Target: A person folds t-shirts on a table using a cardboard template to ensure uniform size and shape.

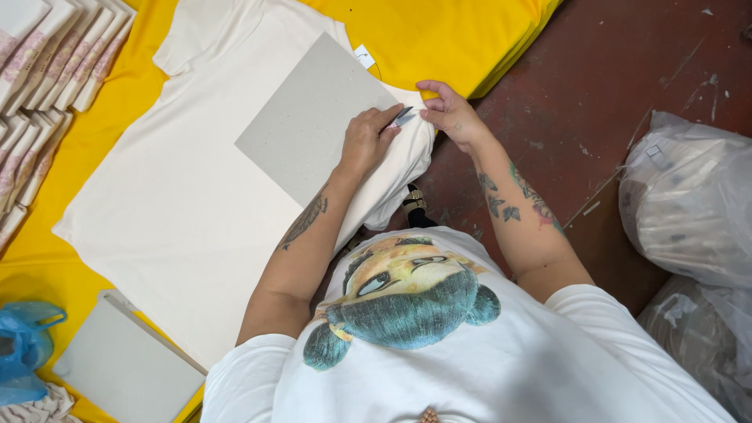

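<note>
A cream T-shirt lies flat on a yellow table, with a grey cardboard sheet resting on its upper part. The person's left hand lies on the edge of the cardboard, its fingers closed around small metal snips whose tips point toward the shirt's sleeve edge. The right hand is just beside it, thumb and fingers pinching the cloth of the sleeve at the table's edge. Stacks of folded shirts lie along the far left of the table. A second grey board lies near the lower left corner, next to a blue plastic bag. Clear plastic bags sit on the dark red floor to the right.
</note>
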